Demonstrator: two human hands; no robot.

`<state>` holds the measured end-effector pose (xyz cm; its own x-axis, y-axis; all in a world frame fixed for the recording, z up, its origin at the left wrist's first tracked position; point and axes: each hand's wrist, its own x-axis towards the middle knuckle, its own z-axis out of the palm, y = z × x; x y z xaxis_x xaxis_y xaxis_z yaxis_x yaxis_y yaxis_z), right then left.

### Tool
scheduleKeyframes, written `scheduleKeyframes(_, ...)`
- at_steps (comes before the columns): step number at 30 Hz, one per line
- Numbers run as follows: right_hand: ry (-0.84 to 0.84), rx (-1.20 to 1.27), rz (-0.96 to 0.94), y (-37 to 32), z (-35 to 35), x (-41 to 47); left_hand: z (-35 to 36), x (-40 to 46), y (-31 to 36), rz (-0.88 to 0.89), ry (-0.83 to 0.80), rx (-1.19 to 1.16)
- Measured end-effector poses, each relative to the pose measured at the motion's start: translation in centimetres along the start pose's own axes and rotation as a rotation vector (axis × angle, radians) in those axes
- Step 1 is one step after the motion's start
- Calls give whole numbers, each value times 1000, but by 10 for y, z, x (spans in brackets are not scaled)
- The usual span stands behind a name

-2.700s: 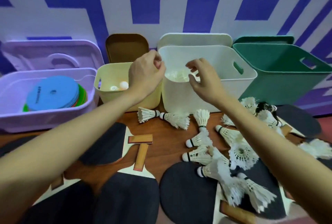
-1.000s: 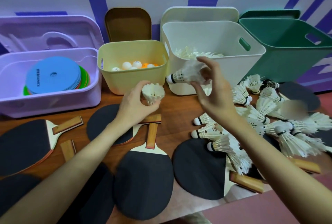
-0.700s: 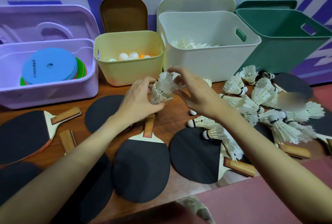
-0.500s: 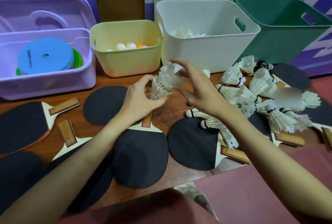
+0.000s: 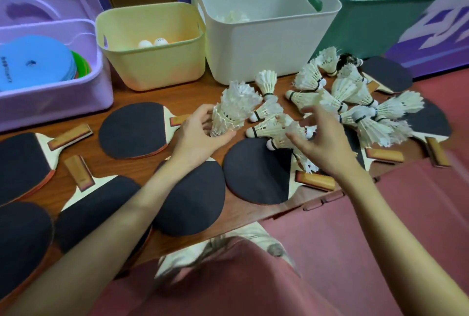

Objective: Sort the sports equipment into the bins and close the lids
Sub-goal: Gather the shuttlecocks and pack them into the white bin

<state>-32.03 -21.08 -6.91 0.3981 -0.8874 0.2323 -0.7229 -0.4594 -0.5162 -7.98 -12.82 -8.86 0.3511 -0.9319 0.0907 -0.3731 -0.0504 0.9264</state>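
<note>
Around the left hand point(image 5: 200, 135) (shuttlecock stack point(image 5: 234, 109) gripped), paddles point(image 5: 132, 129), loose shuttlecocks point(image 5: 355, 102).

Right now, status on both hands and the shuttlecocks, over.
Left hand grips stacked shuttlecocks. Right hand open, reaching into loose shuttlecock pile. White bin open, unobstructed.

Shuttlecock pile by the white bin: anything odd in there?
One dark shuttlecock sits at the far edge of the pile of white shuttlecocks, beside the green bin; every other one is white. Its details are too blurred to tell. The left hand holds a nested stack.
</note>
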Motion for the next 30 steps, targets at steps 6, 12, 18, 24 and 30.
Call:
scheduleKeyframes(6,-133,32,56,-5,7,-8,0,-10,5,47,-10,71)
scheduleKeyframes(12,136,43,-6,-30,-9,-4,-16,-17,1,42,12,177)
scheduleKeyframes(18,299,349,-143,-56,-12,11,-20,-15,2,46,-9,230)
scheduleKeyframes(24,175,454,-195,-65,-2,28,-22,3,25,135,-31,267)
scheduleKeyframes(30,277,599,-155,-72,-25,78,-35,54,69,239,-9,321)
